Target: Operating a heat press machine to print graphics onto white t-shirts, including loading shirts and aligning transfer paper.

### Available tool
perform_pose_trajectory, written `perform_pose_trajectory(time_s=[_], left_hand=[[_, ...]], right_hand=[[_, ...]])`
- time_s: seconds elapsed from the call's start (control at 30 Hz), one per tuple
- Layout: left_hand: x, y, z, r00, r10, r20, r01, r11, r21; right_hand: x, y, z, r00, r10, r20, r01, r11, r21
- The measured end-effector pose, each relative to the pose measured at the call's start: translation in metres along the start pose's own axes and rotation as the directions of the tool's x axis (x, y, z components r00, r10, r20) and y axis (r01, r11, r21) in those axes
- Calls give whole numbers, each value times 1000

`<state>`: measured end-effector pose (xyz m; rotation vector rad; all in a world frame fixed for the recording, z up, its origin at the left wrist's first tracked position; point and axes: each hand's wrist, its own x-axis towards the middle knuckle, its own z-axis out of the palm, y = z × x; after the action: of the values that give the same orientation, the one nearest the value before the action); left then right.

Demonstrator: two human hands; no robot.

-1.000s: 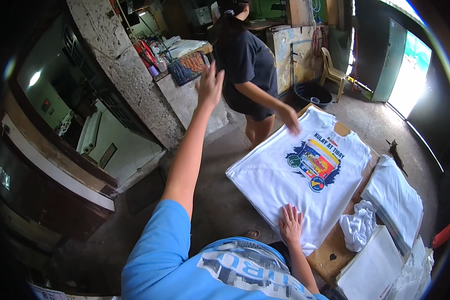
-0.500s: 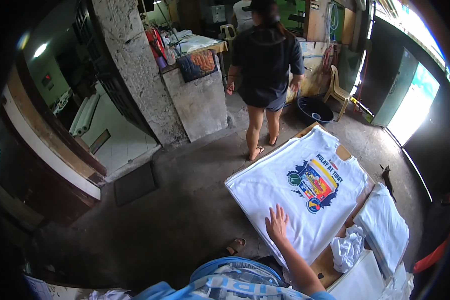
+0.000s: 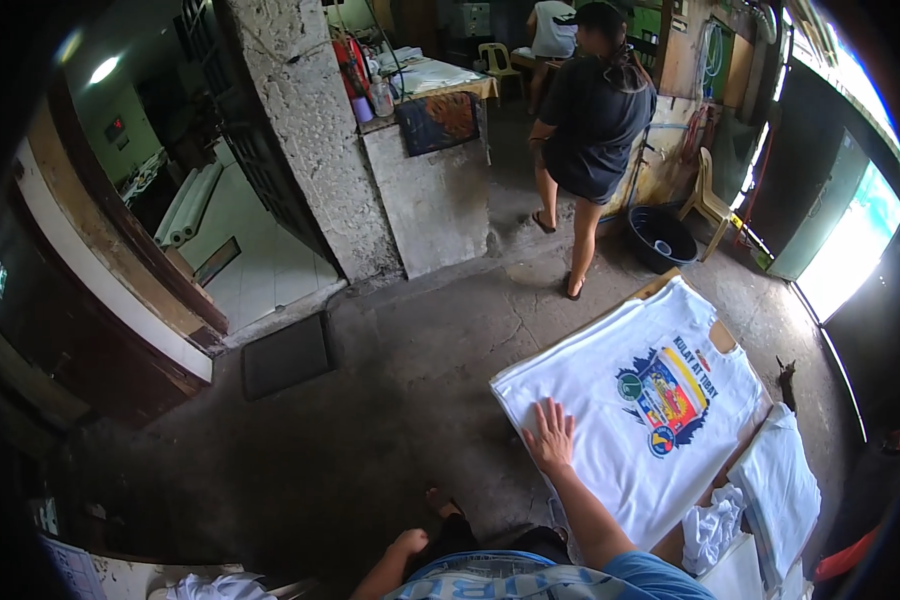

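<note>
- My shirt (image 3: 505,567) is light blue, its front print (image 3: 545,583) in grey and pale block letters.
- My right sleeve (image 3: 660,578) is blue and short, leaving my forearm (image 3: 592,515) bare.
- Dark cloth (image 3: 457,537) covers my legs.

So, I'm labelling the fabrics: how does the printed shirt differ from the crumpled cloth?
The printed shirt is spread flat; the crumpled cloth is bunched up. The printed shirt covers far more area than the crumpled cloth. The printed shirt bears a colourful design; no print shows on the crumpled cloth. Both are white.
</note>
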<state>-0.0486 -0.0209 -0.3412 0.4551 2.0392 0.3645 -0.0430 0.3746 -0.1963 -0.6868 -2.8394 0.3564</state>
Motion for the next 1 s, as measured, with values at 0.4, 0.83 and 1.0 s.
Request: perform_pose_trajectory(time_s=[0.4, 0.83, 1.0], left_hand=[[27, -15, -151, 965, 149, -214, -178, 976, -123], [-41, -129, -76, 877, -440, -192, 355, 863, -359], [-42, -132, -23, 979, -201, 46, 205, 923, -325]], right_hand=[[-6, -17, -11, 998, 64, 27, -63, 997, -36], [-2, -10, -15, 989, 77, 127, -57, 986, -153], [2, -17, -10, 981, 87, 173, -57, 983, -173]])
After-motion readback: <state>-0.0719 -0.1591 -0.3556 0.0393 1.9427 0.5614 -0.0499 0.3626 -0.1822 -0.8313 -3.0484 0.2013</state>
